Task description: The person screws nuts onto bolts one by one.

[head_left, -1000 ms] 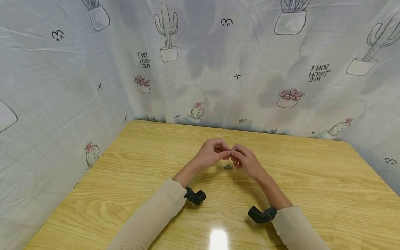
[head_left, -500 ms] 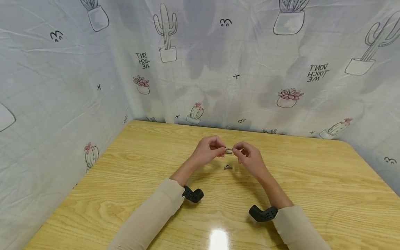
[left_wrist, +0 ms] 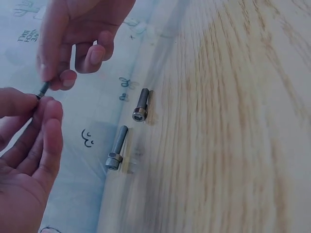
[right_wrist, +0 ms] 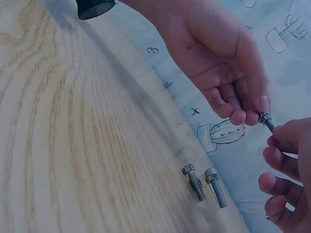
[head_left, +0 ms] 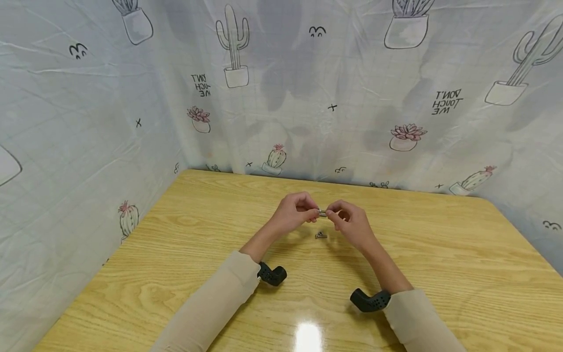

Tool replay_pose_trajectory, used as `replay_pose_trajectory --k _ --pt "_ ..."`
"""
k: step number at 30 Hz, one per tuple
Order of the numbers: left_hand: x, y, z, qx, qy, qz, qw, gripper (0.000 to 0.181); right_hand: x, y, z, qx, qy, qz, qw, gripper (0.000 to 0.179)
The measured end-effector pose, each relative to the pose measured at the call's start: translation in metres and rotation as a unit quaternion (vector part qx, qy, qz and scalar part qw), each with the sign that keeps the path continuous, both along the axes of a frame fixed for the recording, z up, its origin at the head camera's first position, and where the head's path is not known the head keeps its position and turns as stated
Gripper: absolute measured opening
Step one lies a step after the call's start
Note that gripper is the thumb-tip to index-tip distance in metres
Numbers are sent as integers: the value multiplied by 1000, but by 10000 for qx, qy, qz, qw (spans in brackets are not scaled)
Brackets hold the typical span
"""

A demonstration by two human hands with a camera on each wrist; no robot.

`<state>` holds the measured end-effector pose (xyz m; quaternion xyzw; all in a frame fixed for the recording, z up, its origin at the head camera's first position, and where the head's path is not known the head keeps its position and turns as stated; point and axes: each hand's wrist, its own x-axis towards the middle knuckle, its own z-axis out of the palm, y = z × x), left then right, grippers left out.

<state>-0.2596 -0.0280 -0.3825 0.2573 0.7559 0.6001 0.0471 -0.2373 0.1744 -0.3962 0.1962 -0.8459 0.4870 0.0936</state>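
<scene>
A small metal bolt [left_wrist: 45, 88] is stretched between both hands, above the table. My left hand [head_left: 292, 213] pinches its end with the nut or washer [right_wrist: 265, 117] by thumb and fingertips. The threaded end is pinched by my right hand [head_left: 350, 221]; those fingertips hide part of the thread. Two more bolts lie on the table below: one socket head bolt [left_wrist: 141, 105] and, beside it, another bolt [left_wrist: 116, 148] with a nut by its head. One of them [head_left: 321, 235] shows in the head view just nearer than the hands.
The wooden table [head_left: 246, 313] reaches back to a hanging sheet [head_left: 299, 98] printed with cacti. Black curved wrist pieces [head_left: 272, 275] sit at both cuffs. A bright light reflection [head_left: 308, 337] shows near the front.
From one second ago, my fingertips have drawn slightly apart, so the metal between them shows in the head view. Over the last half second the hands have barely moved.
</scene>
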Motion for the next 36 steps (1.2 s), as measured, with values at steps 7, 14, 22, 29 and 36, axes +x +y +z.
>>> replay_pose_trajectory --k 7,14,22,29,36 --pt "-2 0 -2 -694 61 204 9974 4 -3 -1 -6 351 -51 -114 9993 15" --pt "-11 5 -3 -1717 398 437 9834 4 -9 -3 -10 928 -15 -301 9952 12" --pt "-20 15 -2 -2956 971 513 9490 10 -18 -3 -16 1386 -153 -330 9897 13" --pt "-24 21 -3 -3389 1016 597 9334 11 -19 -6 -17 1628 -165 -514 9852 12" --pt "-23 25 -2 -3689 1008 745 9210 12 -21 -8 -18 1963 -213 -678 9780 11"
